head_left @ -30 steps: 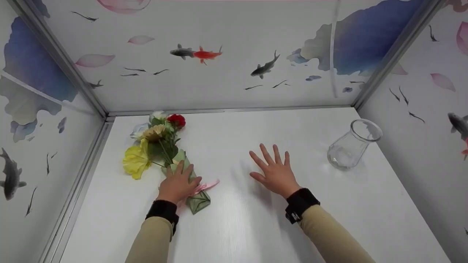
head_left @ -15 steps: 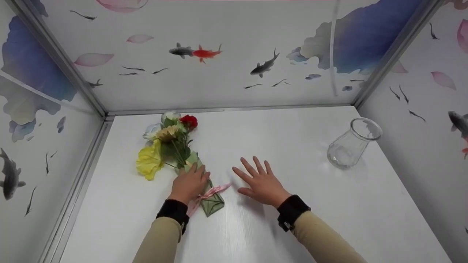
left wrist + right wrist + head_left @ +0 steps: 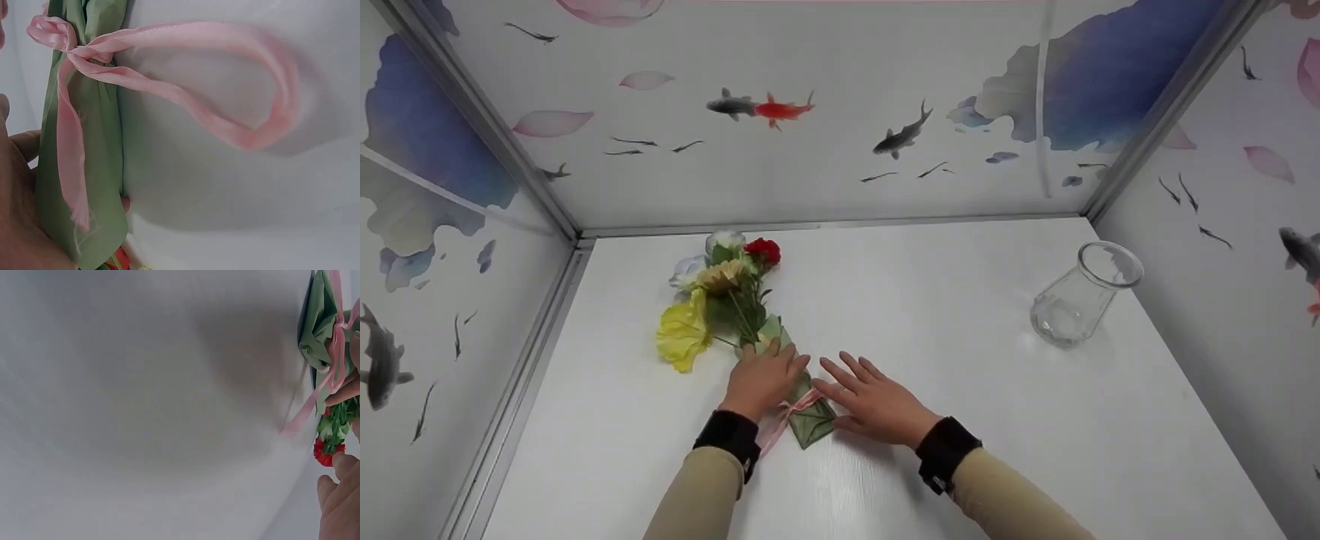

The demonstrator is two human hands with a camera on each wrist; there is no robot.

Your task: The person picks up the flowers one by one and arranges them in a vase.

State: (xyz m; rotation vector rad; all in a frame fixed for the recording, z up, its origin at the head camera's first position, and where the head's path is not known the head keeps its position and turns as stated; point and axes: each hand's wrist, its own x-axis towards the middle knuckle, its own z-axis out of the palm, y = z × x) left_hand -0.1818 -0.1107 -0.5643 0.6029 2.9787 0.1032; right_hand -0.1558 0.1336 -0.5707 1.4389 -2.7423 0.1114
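A bouquet [image 3: 739, 304] with yellow, red, tan and pale blooms lies slantwise on the left half of the table, flowers pointing away. Green paper [image 3: 98, 163] wraps its stems, tied by a pink ribbon [image 3: 169, 95] whose long loop trails onto the tabletop. Around the wrapped stems, just above the knot, my left hand [image 3: 765, 381] grips; one fingertip peeks out on the far side in the left wrist view. My right hand [image 3: 881, 405] hovers beside the wrap's lower end with fingers extended, holding nothing. Whether its fingertips touch the paper, I cannot tell.
An uncovered glass vase [image 3: 1072, 307] stands at the right side of the white table [image 3: 945, 300]. Walls printed with fish and petals enclose the back [image 3: 825, 172] and both sides, edged by metal strips.
The bouquet has slid to the right with my left hand. My right hand has come left and toward me, up to the wrapped end. The vase stays put.
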